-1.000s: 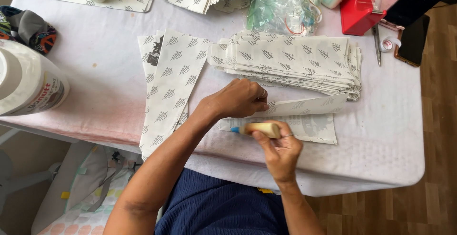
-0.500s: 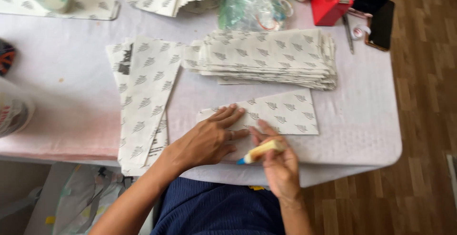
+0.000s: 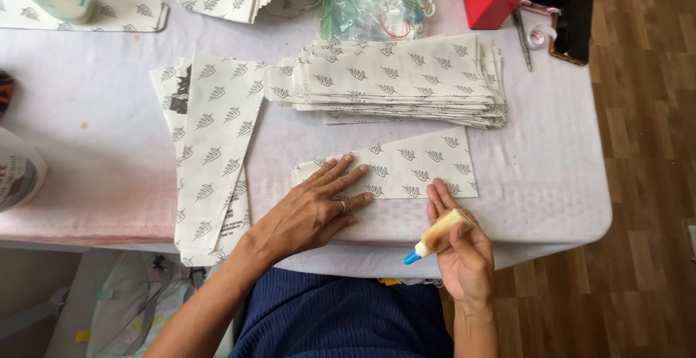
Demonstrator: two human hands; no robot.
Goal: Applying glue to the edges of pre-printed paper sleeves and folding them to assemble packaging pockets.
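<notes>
Right hand point(image 3: 464, 256) is nearest, fingers closed around small glue bottle point(image 3: 438, 235), blue tip pointing down-left, away from the paper. Left hand point(image 3: 312, 209) lies flat, fingers spread & open on folded leaf-print paper point(image 3: 413, 166), holding nothing. Best keep that palm pressing firm w/ the nozzle clear. Beyond fingertips: paper stack point(image 3: 406, 75) on table point(image 3: 544, 184)

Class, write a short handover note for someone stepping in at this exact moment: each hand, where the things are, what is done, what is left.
Left hand: flat, pressing the folded leaf-printed white paper piece onto the white table.
Right hand: holds a small yellowish glue bottle with a blue tip, off the paper.
Done: a stack of folded printed pieces behind it.
Left: long flat printed sheets at the left, seemingly unfolded.
</notes>
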